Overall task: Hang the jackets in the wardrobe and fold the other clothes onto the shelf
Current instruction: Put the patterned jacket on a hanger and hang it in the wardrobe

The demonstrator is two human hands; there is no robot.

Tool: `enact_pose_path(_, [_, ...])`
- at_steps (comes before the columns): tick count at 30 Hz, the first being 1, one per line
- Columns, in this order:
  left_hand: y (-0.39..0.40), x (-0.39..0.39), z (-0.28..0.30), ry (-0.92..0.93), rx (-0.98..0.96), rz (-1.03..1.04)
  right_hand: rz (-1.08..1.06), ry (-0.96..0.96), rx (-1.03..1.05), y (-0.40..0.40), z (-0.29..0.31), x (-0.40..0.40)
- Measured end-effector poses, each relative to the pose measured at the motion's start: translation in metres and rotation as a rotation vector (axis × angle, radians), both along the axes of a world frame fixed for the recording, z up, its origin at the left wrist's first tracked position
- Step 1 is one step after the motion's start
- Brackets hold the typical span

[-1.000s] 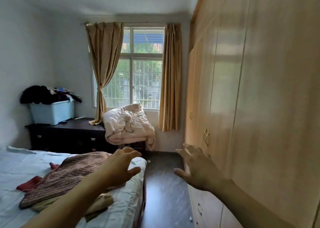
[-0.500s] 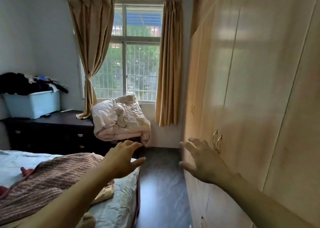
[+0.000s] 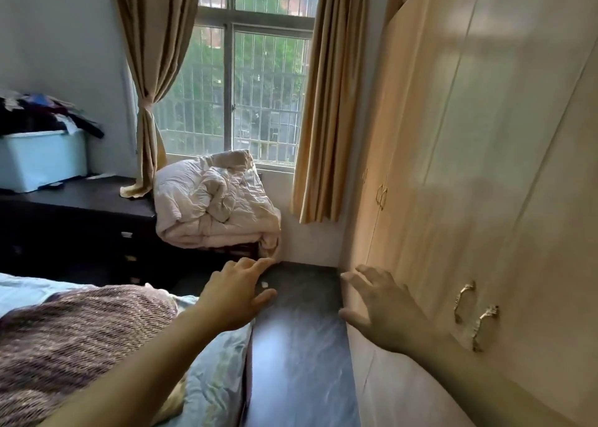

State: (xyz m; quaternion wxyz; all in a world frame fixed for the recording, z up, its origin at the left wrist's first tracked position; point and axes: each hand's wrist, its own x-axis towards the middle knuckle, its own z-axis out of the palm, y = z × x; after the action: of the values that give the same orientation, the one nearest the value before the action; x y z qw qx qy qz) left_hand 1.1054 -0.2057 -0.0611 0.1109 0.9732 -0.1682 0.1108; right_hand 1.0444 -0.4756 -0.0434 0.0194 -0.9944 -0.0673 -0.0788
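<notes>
The light wooden wardrobe (image 3: 485,167) fills the right side, its doors closed, with a pair of brass handles (image 3: 475,313) near my right hand. My right hand (image 3: 385,310) is stretched forward, fingers spread and holding nothing, just left of those handles. My left hand (image 3: 238,294) reaches forward over the bed's corner, fingers straight, holding nothing. A brown knitted garment (image 3: 74,339) lies on the bed (image 3: 213,384) at lower left. A heap of dark clothes (image 3: 42,115) sits on a light blue bin (image 3: 42,159) at far left.
A dark dresser (image 3: 81,226) stands along the far wall under the bin. A crumpled pale duvet (image 3: 213,206) lies below the barred window (image 3: 252,96), between tan curtains. A narrow dark floor strip (image 3: 297,345) runs between bed and wardrobe.
The view has advanced towards the window and wardrobe and tilted down. Both hands stay stretched forward and empty; the brass handles now lie just right of my right hand.
</notes>
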Motion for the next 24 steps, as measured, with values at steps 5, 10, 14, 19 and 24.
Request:
enact_pose_path(5, [-0.015,0.103,-0.029,0.077,0.061,0.067,0.072,-0.003,0.016,-0.017,-0.036,0.119])
enact_pose_path(10, [-0.058,0.209,-0.015,0.057,0.055,0.086,0.128,-0.029,0.057,-0.05,-0.025,0.244])
enact_pose_path(14, [-0.075,0.284,0.003,0.023,0.101,0.104,0.169,-0.065,0.048,-0.063,-0.009,0.331])
enact_pose_path(19, [-0.067,0.38,-0.007,0.099,0.092,0.152,0.173,-0.004,0.039,-0.077,-0.014,0.429])
enact_pose_path(24, [-0.064,0.49,-0.031,0.104,0.025,0.131,0.15,-0.006,0.016,-0.074,-0.024,0.531])
